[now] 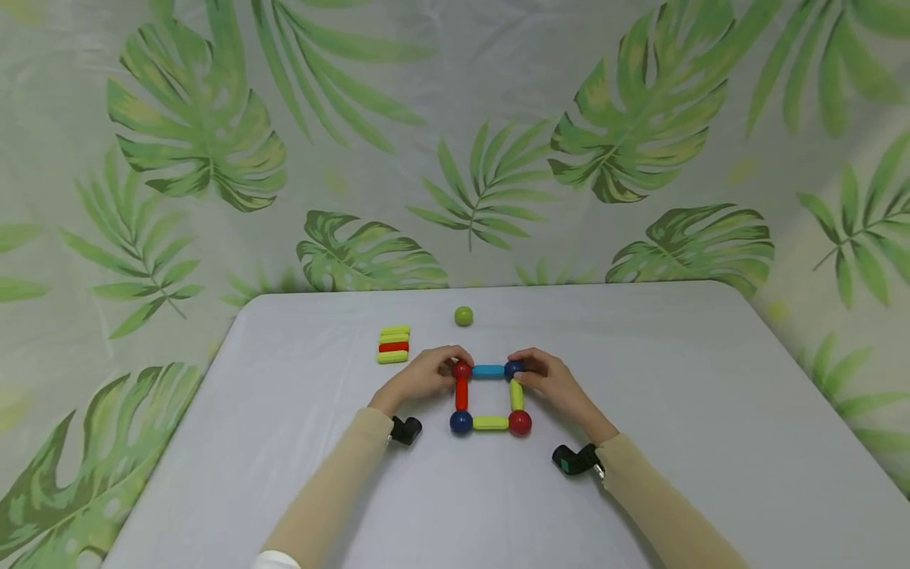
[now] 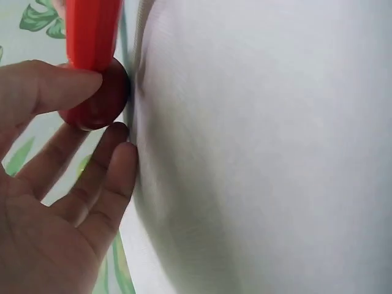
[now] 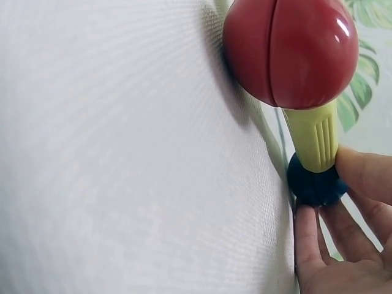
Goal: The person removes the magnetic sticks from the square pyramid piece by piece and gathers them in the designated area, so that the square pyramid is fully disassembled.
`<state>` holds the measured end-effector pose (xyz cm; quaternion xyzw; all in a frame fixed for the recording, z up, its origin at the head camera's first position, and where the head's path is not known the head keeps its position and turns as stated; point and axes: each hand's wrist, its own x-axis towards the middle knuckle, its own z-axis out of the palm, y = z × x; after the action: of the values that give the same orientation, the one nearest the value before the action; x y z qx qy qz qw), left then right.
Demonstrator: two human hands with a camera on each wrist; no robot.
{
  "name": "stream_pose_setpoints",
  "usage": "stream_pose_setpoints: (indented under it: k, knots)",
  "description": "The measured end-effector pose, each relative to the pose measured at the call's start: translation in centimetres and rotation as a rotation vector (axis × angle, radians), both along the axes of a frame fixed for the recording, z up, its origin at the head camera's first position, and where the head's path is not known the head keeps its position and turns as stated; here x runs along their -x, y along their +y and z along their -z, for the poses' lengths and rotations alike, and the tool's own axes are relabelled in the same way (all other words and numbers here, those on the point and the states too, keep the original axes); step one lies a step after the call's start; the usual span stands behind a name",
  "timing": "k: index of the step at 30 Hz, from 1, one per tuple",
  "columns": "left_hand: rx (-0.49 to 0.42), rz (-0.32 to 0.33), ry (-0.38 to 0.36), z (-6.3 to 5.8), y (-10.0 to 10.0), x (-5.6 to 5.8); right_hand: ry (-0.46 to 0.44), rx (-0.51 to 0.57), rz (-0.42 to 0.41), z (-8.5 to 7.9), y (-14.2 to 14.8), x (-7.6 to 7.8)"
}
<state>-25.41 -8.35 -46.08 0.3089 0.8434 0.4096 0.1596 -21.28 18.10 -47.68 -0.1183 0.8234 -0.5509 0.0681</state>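
A square of rods and balls lies on the table between both hands. Its far side is a blue rod [image 1: 488,371], its left side a red rod [image 1: 461,393], and yellow rods form the right [image 1: 517,395] and near [image 1: 490,423] sides. My left hand [image 1: 428,373] grips the far-left red ball [image 2: 105,101], thumb on it beside the red rod. With its fingertips my right hand [image 1: 554,382] holds the far-right dark blue ball [image 3: 316,182], where the right yellow rod ends. A dark blue ball [image 1: 461,423] and a red ball [image 1: 520,423] mark the near corners.
Left of the square, several yellow rods [image 1: 392,357] and one red rod [image 1: 394,347] lie in a row. A green ball [image 1: 464,316] sits near the white table's [image 1: 675,356] far edge. Behind hangs a leaf-patterned cloth [image 1: 483,95].
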Motion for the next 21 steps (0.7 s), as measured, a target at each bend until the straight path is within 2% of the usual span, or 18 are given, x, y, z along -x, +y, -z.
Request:
stream_pose_setpoints:
  k: [5,9,16,21]
  knots:
    - [0.059,0.011,0.039,0.0,0.5,0.4,-0.002,0.005,-0.013,-1.9,-0.4,-0.9]
    - [0.117,0.03,0.101,-0.1,0.6,0.5,-0.02,-0.005,-0.016,-3.3,-0.7,-1.6]
    - [0.24,0.025,0.225,-0.2,0.9,0.3,-0.034,0.015,-0.018,-3.5,-0.8,-1.6]
    - [0.269,0.022,0.229,-0.2,1.0,0.1,-0.031,0.024,-0.023,-3.3,-0.9,-1.6]
